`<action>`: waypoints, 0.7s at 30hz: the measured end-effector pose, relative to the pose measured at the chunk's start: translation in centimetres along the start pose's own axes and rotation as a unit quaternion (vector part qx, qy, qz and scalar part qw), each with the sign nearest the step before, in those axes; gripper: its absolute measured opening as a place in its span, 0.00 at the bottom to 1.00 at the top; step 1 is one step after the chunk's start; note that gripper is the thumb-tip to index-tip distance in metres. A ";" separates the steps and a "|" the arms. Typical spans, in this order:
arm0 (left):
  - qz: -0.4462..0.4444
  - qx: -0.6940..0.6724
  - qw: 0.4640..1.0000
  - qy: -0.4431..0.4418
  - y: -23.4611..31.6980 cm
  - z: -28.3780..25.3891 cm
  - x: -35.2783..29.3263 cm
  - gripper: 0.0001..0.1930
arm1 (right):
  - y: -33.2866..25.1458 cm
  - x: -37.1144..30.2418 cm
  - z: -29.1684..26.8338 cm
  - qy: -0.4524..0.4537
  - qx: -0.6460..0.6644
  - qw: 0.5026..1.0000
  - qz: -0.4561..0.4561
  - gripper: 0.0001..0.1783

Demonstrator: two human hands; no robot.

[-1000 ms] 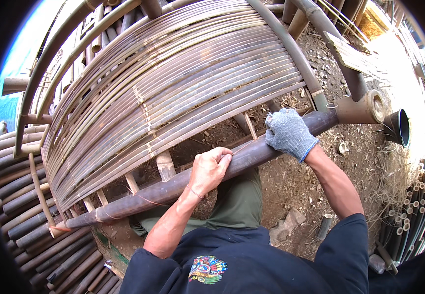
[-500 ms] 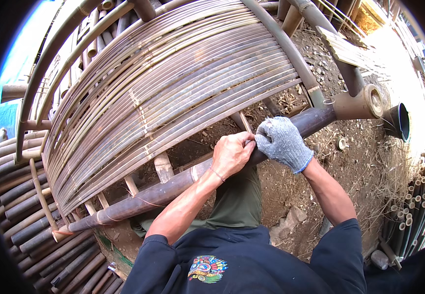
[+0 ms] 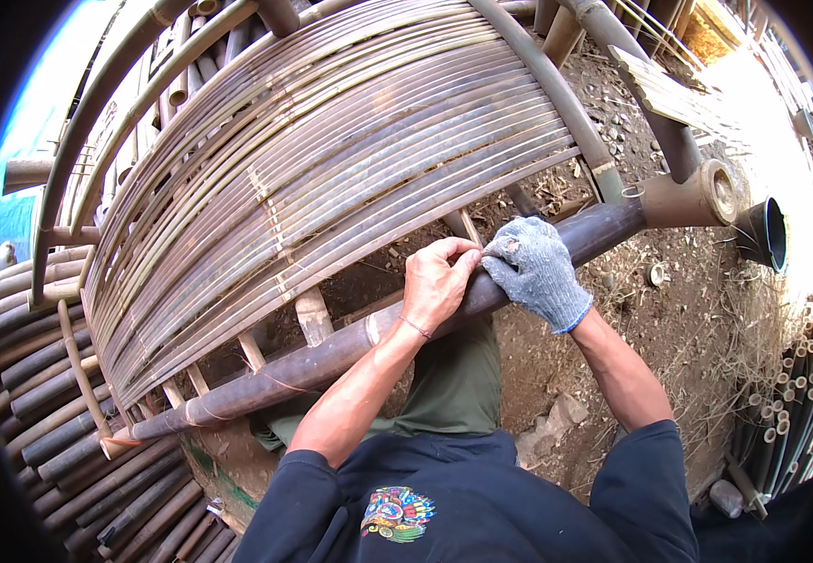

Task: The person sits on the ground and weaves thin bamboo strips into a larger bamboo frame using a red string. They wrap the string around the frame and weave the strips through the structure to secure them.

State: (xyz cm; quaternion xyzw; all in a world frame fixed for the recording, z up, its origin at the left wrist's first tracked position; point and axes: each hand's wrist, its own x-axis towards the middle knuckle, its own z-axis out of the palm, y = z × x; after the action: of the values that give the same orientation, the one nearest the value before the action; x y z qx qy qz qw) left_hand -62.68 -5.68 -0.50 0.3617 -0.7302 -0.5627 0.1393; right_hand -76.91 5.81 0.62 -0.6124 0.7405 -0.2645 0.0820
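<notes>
Has a bare left hand (image 3: 439, 281) and a grey-gloved right hand (image 3: 538, 272) side by side over a long dark bamboo pole (image 3: 336, 352), tips of the fingers very close together. Pinches the left fingers tight at the tips, thumb by pointing finger. Curls the right fingers in, bunched up, tips right next to the left ones. Cannot tell about anything thin caught in the pinch: too small to see. Wears a thin band (image 3: 416, 327) on the left wrist. Has the pole on a slant along the near edge of a big slatted bamboo seat (image 3: 331, 178), from low on the left up to a fat bamboo stub (image 3: 683, 202) on the right. Shows short pale bars (image 3: 312, 317) between pole and slats, and a thin string-like loop (image 3: 280, 383) on the pole, left of the left hand. Has green trousers (image 3: 448, 375) below the pole, and a dark shirt (image 3: 519, 507) at the near side. Shows brown dirt ground (image 3: 641, 310) with a rough rock (image 3: 552, 427), a black bucket (image 3: 755, 239) just right of the stub, and stacked bamboo poles (image 3: 64, 413) at the left.
</notes>
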 end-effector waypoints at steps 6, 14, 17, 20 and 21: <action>0.034 0.008 0.999 -0.019 -0.3 0.1 -0.1 0.07 | -0.5 -0.2 0.0 0.048 -0.007 0.999 0.005 0.07; -0.039 -0.041 0.988 -0.144 -0.8 -1.0 1.0 0.08 | -0.8 -0.9 0.1 0.139 0.032 0.990 0.021 0.16; -0.088 -0.090 0.977 -0.173 -0.9 -1.1 1.5 0.08 | -0.7 -1.0 0.1 0.106 0.027 0.994 0.012 0.14; -0.086 -0.111 0.975 -0.170 -1.5 -0.8 1.6 0.08 | -0.7 -1.0 0.1 0.075 0.022 0.997 0.004 0.12; -0.088 -0.115 0.975 -0.170 -1.7 -0.8 1.6 0.08 | -0.7 -1.0 0.2 0.065 0.021 0.998 0.000 0.12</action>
State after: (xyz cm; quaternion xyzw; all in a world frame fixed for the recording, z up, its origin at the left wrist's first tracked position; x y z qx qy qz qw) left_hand -62.71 -7.56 -2.15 0.3055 -0.6389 -0.7060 0.0033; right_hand -75.96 6.63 0.62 -0.5920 0.7388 -0.3186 0.0467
